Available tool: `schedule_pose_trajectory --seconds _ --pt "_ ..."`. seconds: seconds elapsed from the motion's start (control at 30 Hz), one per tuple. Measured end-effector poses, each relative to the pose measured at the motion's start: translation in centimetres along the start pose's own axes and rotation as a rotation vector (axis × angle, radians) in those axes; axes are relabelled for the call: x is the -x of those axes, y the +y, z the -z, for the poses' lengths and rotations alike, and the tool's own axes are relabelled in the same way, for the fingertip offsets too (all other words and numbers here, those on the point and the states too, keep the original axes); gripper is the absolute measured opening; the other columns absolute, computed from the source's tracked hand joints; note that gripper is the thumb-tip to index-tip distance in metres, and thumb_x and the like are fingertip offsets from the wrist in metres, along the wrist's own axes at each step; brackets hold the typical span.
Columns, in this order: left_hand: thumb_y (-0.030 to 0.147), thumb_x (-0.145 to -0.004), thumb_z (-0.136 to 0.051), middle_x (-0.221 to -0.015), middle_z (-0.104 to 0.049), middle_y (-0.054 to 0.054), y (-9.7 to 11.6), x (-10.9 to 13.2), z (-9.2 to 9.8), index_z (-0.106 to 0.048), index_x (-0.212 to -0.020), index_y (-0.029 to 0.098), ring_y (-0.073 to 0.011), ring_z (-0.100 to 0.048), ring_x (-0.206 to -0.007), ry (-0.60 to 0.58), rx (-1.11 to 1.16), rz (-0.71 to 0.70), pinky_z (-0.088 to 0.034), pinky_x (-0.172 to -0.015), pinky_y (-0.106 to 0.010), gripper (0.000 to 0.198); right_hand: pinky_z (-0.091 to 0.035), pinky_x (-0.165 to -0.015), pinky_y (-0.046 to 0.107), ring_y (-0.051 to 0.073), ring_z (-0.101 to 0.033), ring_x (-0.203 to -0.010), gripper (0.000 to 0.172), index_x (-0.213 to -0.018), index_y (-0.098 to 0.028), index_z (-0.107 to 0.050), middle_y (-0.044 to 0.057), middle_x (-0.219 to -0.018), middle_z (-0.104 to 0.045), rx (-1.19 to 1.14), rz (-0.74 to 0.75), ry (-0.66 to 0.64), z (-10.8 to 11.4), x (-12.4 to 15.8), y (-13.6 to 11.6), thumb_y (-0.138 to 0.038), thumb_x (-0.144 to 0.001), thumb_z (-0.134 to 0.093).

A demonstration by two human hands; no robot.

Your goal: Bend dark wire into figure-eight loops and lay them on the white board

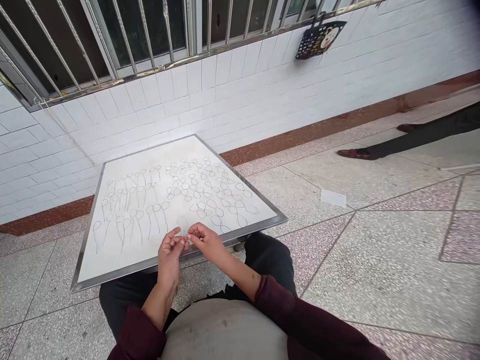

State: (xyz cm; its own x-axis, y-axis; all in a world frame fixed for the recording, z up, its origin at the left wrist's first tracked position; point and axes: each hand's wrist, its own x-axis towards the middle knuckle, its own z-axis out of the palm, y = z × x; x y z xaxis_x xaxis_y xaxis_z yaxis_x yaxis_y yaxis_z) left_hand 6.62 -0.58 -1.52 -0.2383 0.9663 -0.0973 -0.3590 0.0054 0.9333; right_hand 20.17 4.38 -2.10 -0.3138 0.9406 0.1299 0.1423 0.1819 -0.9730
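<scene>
"So, what are you doing with your hands?"

"Well, you're keeping your left hand (168,257) and right hand (206,242) together, with your fingertips (191,234) pinching a tiny pale piece (185,235) just above the near edge of the metal-framed white board (123,272)."

"What's the piece?"

"It's too small to tell. Rows of thin dark looped outlines (187,187) are lying across the board, beyond your hands."

Veranda-like walkway along a building, white tiled wall (157,95), barred window (142,30), speckled terrazzo floor (375,240), small black basket (319,40) hanging by the window
</scene>
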Motion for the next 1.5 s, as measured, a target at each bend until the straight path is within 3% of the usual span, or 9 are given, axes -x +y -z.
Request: schedule_pose_trajectory --seconds 0.13,0.33,0.53,0.7,0.8,0.93,1.33,1.5 --pt "0.033 -0.074 -0.077 -0.082 -0.068 -0.003 1.5 1.1 -0.1 -0.064 -0.113 0.017 -0.0152 -0.064 -0.080 -0.017 0.023 0.008 -0.049 -0.079 -0.030 0.044 -0.033 -0.052 0.022 0.008 -0.039 -0.054 0.028 -0.089 -0.020 -0.057 -0.005 -0.069 -0.050 -0.398 -0.177 -0.143 0.2 0.7 -1.1 -0.047 -0.082 -0.060" --pt "0.035 -0.077 -0.075 -0.092 -0.069 -0.003 2.9 2.2 -0.3 -0.063 -0.116 0.020 -0.0140 -0.062 -0.082 -0.036 -0.036 -0.021 -0.048 -0.080 -0.029 0.044 -0.028 -0.050 0.022 0.007 -0.036 -0.054 0.033 -0.086 -0.019 -0.059 -0.006 -0.068 -0.048 -0.561 -0.221 -0.134 0.5 1.5 -2.5 -0.049 -0.077 -0.069" --pt "0.033 -0.077 -0.076 -0.096 -0.069 -0.004 3.5 3.1 -0.9 -0.062 -0.117 0.021 -0.0127 -0.061 -0.082 -0.012 0.021 -0.049 -0.048 -0.079 -0.027 0.044 -0.030 -0.050 0.022 0.007 -0.038 -0.051 0.031 -0.087 -0.019 -0.059 -0.006 -0.067 -0.051 -0.500 -0.150 -0.144 0.5 2.2 -3.5 -0.047 -0.079 -0.067" --pt "0.027 -0.073 -0.080 -0.091 -0.068 -0.003 4.1 3.8 -1.3 -0.064 -0.116 0.021 -0.0134 -0.062 -0.087 -0.002 0.059 -0.035 -0.047 -0.083 -0.027 0.046 -0.033 -0.050 0.022 0.009 -0.041 -0.054 0.021 -0.085 -0.019 -0.060 -0.004 -0.066 -0.052 -0.315 -0.055 -0.051 0.7 2.9 -4.8 -0.040 -0.082 -0.064" --pt "0.025 -0.071 -0.081 -0.088 -0.068 -0.002 4.3 4.1 -1.4 -0.064 -0.115 0.021 -0.0143 -0.062 -0.090 0.019 0.061 -0.039 -0.047 -0.085 -0.028 0.047 -0.036 -0.050 0.022 0.010 -0.045 -0.058 0.018 -0.087 -0.019 -0.061 -0.003 -0.069 -0.055 -0.287 -0.028 -0.060 0.7 3.1 -5.3 -0.037 -0.083 -0.063" --pt "0.025 -0.072 -0.081 -0.088 -0.068 -0.002 4.6 4.2 -1.4 -0.064 -0.116 0.021 -0.0142 -0.062 -0.090 0.021 0.063 -0.032 -0.047 -0.083 -0.027 0.047 -0.037 -0.048 0.021 0.010 -0.046 -0.057 0.020 -0.088 -0.020 -0.059 -0.003 -0.069 -0.054 -0.321 -0.029 -0.093 0.6 3.2 -5.3 -0.039 -0.083 -0.062" --pt "0.025 -0.075 -0.078 -0.083 -0.064 -0.001 4.5 4.3 -1.1 -0.065 -0.116 0.021 -0.0112 -0.059 -0.078 -0.010 0.118 -0.019 -0.048 -0.073 -0.024 0.043 -0.041 -0.052 0.022 0.010 -0.050 -0.057 0.010 -0.087 -0.020 -0.060 -0.003 -0.067 -0.054 -0.172 0.056 -0.038 0.4 3.3 -4.8 -0.030 -0.086 -0.059" --pt "0.025 -0.072 -0.080 -0.077 -0.058 0.002 4.6 4.1 -1.3 -0.067 -0.114 0.021 -0.0093 -0.055 -0.073 0.028 0.119 0.002 -0.046 -0.071 -0.021 0.044 -0.041 -0.053 0.023 0.010 -0.050 -0.057 0.010 -0.086 -0.020 -0.060 -0.002 -0.069 -0.055 -0.142 0.090 -0.048 0.3 3.2 -4.6 -0.030 -0.086 -0.060"
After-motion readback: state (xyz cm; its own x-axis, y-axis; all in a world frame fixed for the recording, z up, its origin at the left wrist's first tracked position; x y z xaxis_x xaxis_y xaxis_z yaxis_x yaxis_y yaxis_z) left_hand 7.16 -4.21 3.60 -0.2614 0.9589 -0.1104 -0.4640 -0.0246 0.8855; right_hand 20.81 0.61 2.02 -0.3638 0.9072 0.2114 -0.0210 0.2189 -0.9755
